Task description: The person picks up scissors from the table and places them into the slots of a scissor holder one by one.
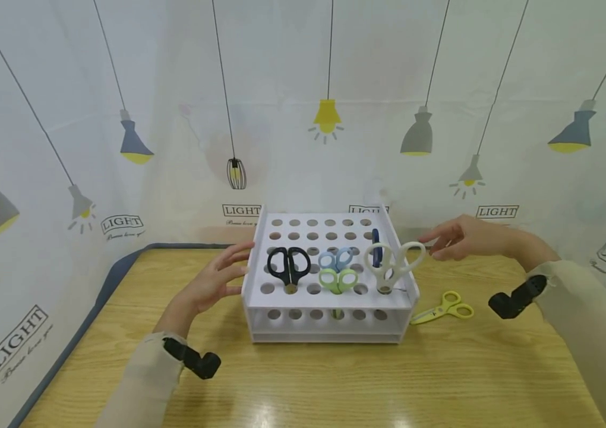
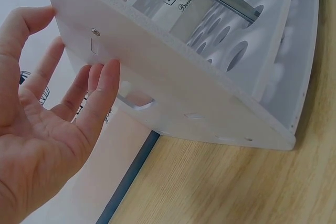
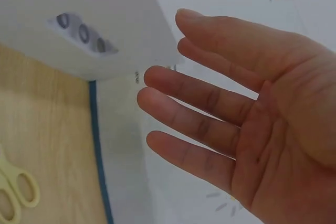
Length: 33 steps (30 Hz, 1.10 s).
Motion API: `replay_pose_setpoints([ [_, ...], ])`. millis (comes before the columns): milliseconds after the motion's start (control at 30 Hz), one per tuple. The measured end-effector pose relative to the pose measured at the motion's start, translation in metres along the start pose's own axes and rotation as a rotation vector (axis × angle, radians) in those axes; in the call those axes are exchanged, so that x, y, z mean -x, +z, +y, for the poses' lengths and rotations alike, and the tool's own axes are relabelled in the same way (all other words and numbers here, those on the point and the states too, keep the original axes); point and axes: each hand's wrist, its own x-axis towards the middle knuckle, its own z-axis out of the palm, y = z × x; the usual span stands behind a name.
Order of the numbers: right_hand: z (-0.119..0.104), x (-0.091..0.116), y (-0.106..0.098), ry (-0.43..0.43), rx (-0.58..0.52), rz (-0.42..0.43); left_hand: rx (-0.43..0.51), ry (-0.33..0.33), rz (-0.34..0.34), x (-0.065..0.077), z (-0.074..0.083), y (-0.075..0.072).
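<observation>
A white rack [image 1: 330, 302] with rows of round holes stands on the table. Handles up in its holes are black scissors [image 1: 290, 279], light blue scissors [image 1: 337, 262], light green scissors [image 1: 338, 280], white scissors [image 1: 396, 271] and a dark blue handle [image 1: 376, 249]. My left hand [image 1: 209, 284] touches the rack's left side panel with extended fingertips, as the left wrist view shows. On the other side, my right hand [image 1: 466, 238] hovers near the white scissors and right panel, fingers loosely spread, holding nothing. Yellow scissors [image 1: 446, 307] lie on the table right of the rack.
The wooden table [image 1: 308, 380] extends in front of the rack and to both sides. Behind it hangs a white cloth [image 1: 281, 89] printed with lamps. A small black camera [image 1: 201, 362] is strapped to the left wrist, another [image 1: 517, 297] to the right.
</observation>
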Motion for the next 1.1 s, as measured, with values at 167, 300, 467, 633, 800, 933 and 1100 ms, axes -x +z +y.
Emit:
replay_pose_setpoints([
  [167,0.026,0.005,0.01,0.01,-0.012,0.011,0.001,0.007,-0.001,0.0,0.0,0.0],
  [300,0.046,0.011,0.02,0.021,-0.047,-0.001,-0.004,0.01,-0.003,-0.001,-0.001,-0.001],
  [467,0.067,0.018,0.033,0.068,-0.046,0.014,-0.01,0.01,-0.005,-0.001,-0.002,-0.001],
  [633,0.085,0.022,0.045,0.037,-0.047,0.065,-0.005,0.008,-0.006,-0.002,-0.002,-0.001],
  [800,0.102,0.024,0.055,0.057,-0.048,0.127,-0.001,0.013,-0.008,-0.002,-0.003,-0.001],
  [933,0.113,0.026,0.062,0.07,-0.049,0.196,-0.002,0.026,-0.018,-0.003,-0.004,-0.001],
  [1100,0.12,0.027,0.071,0.097,-0.043,0.244,0.003,0.027,-0.017,-0.002,-0.004,-0.001],
])
